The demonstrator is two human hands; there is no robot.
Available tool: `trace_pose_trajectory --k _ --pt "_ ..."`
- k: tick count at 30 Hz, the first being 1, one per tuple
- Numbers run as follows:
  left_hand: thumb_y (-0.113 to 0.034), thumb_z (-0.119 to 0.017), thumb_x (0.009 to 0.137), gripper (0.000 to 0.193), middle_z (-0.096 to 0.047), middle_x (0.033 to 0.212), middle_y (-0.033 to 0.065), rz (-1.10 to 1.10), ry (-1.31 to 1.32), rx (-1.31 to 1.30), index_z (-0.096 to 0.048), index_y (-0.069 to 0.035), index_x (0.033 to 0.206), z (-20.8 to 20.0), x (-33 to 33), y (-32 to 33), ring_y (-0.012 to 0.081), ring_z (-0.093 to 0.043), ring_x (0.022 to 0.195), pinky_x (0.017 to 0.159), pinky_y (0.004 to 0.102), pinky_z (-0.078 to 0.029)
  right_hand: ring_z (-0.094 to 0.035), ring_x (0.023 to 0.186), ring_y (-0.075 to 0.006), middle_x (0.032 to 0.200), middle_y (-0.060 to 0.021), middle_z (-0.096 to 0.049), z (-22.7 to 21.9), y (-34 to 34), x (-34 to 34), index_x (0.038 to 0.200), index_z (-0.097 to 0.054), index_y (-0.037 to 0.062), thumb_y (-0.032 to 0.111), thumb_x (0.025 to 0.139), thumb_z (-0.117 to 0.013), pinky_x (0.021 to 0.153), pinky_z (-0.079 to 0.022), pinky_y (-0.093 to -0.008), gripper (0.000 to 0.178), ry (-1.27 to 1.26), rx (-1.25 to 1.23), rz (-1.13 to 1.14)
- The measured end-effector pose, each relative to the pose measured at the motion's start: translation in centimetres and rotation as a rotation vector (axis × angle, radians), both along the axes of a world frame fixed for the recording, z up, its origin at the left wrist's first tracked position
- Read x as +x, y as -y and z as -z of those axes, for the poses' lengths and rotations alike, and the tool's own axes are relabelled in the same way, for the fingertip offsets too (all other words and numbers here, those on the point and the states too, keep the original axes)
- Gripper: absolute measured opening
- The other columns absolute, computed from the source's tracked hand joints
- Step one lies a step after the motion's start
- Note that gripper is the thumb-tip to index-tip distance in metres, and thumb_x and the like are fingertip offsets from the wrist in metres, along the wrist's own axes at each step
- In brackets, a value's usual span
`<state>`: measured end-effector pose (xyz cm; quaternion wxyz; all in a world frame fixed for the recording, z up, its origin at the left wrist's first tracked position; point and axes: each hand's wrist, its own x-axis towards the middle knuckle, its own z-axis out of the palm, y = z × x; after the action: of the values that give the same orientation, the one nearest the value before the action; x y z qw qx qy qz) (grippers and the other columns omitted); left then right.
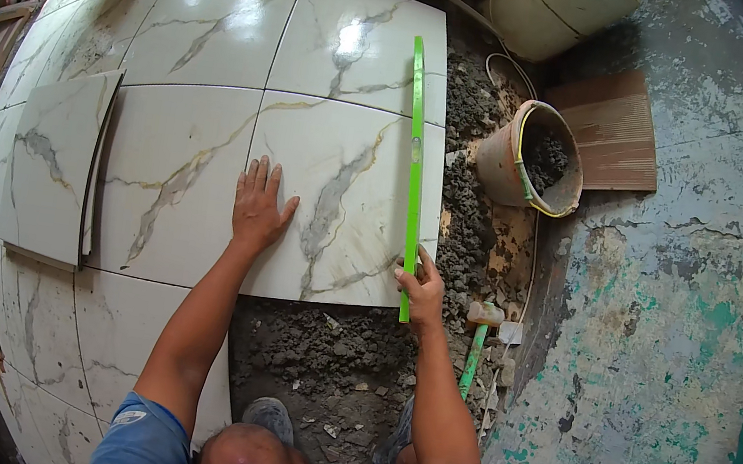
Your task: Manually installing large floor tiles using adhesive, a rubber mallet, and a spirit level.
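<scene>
My left hand (262, 207) rests flat on a white marble-patterned floor tile (283, 253), fingers stretched out and thumb apart. Along that tile's right side runs a long bright green spirit level (415, 167), which also reaches over the tile beyond it. My right hand (423, 289) grips the level close to its near end, thumb on top and fingers at the right side. Just right of that hand lies a mallet (477, 337) with a pale head and a green handle.
Rough grey mortar (316, 357) borders the tile on its near and right sides. A bucket of mortar (500, 160) tilts beside a brown ribbed board (609, 132). Loose tiles (41, 186) are stacked at left. A worn, peeling wall (642, 336) stands at right.
</scene>
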<state>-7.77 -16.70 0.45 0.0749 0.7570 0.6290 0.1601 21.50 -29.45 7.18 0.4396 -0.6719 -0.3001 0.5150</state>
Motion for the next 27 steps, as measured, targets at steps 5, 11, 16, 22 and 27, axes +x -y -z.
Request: trace_pose_trajectory --k 5,11,16,22,27 --pt "-0.058 -0.046 0.093 0.078 -0.022 0.16 0.0156 0.004 -0.106 -0.141 -0.031 -0.009 0.152 -0.1 -1.0 -3.2 0.0294 -0.018 0.149 0.121 0.0461 -0.011 -0.064 0.101 -0.0333 0.108 -0.0209 -0.065 2.3 -1.5 2.1 0.138 -0.046 -0.0038 0.017 0.085 -0.062 0.089 -0.05 -0.0397 0.059 0.572 0.095 -0.217" --pt "-0.061 -0.044 0.094 0.079 -0.023 0.161 0.0134 0.079 -0.172 -0.136 -0.029 -0.009 0.153 0.6 -3.2 -10.9 0.0284 -0.019 0.149 0.121 0.0468 -0.011 -0.057 0.097 -0.0454 0.106 -0.0274 -0.06 1.7 -1.4 1.3 0.119 -0.052 -0.0064 0.012 0.09 -0.052 0.085 -0.046 -0.0523 0.034 0.94 -0.087 -0.087" --pt "-0.063 -0.045 0.093 0.082 -0.025 0.161 0.0083 0.089 -0.237 -0.04 -0.028 -0.011 0.153 1.3 -3.0 -16.4 0.0271 -0.021 0.148 0.121 0.0463 -0.013 -0.056 0.102 -0.0444 0.109 -0.0278 -0.059 2.0 -2.2 -0.2 0.121 -0.051 -0.0061 0.011 0.09 -0.054 0.089 -0.045 -0.0503 0.036 0.948 -0.166 -0.013" --pt "-0.062 -0.049 0.09 0.082 -0.031 0.158 0.0072 0.056 -0.272 0.011 -0.031 -0.012 0.153 1.5 -2.4 -17.5 0.024 -0.025 0.147 0.12 0.0442 -0.016 -0.056 0.109 -0.0426 0.116 -0.0269 -0.059 1.3 -2.7 0.8 0.127 -0.05 -0.0049 0.02 0.088 -0.063 0.095 -0.044 -0.048 0.049 0.875 -0.226 -0.025" --pt "-0.061 -0.053 0.088 0.084 -0.032 0.158 0.0082 0.086 -0.283 0.009 -0.033 -0.011 0.152 1.0 -2.4 -17.7 0.0248 -0.027 0.147 0.12 0.0444 -0.016 -0.057 0.113 -0.0408 0.122 -0.0261 -0.059 0.0 -1.9 1.8 0.133 -0.048 -0.0034 0.034 0.083 -0.073 0.095 -0.046 -0.0478 0.067 0.841 -0.324 -0.067"
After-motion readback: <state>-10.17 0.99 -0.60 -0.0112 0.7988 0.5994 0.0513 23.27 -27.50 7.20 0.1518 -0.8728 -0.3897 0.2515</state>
